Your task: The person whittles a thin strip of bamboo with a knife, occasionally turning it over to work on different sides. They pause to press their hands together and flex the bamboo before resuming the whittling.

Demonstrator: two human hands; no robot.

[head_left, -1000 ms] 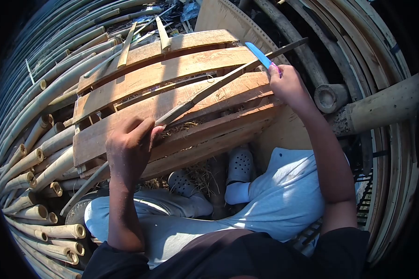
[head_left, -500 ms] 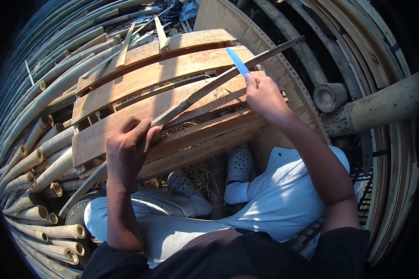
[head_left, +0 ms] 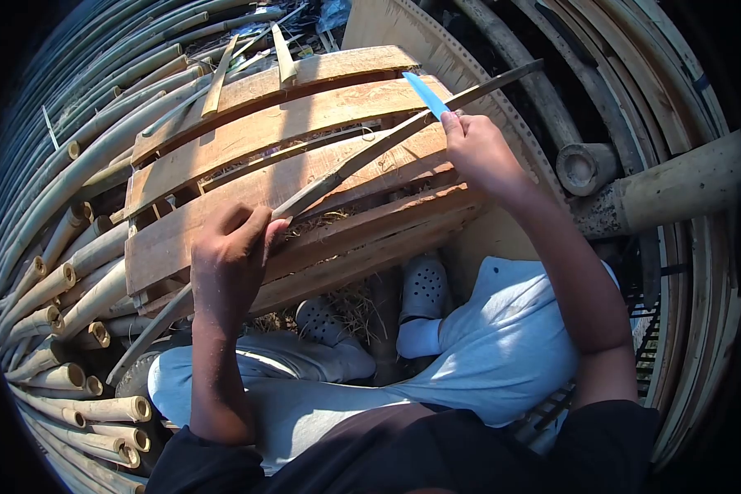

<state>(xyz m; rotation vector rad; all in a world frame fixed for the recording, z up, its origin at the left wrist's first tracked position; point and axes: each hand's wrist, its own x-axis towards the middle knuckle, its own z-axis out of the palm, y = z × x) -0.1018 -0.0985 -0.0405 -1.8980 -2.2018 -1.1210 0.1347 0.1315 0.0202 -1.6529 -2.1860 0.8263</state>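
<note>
A long bamboo strip [head_left: 369, 155] runs slantwise over a slatted wooden bench, from below left up to the far right. My left hand [head_left: 232, 243] is closed around its nearer part, thumb along the strip, and the tail end comes out behind the wrist. In my right hand [head_left: 482, 150] is a knife [head_left: 426, 93], its handle hidden in the fist. The blade shines blue and lies across the strip near its far end, tip pointing up and left.
Thin curled shavings lie on the wooden bench [head_left: 222, 156], with two short split pieces [head_left: 283, 53] at its far edge. Stacked bamboo poles [head_left: 66, 284] fill the left side. At the right are a thick bamboo pole [head_left: 675, 185] and long bent strips. My feet in clogs [head_left: 425, 288] are below.
My right hand and the knife have moved slightly right and up along the strip, and the blade lies at a flatter angle. My left hand keeps its hold in nearly the same place.
</note>
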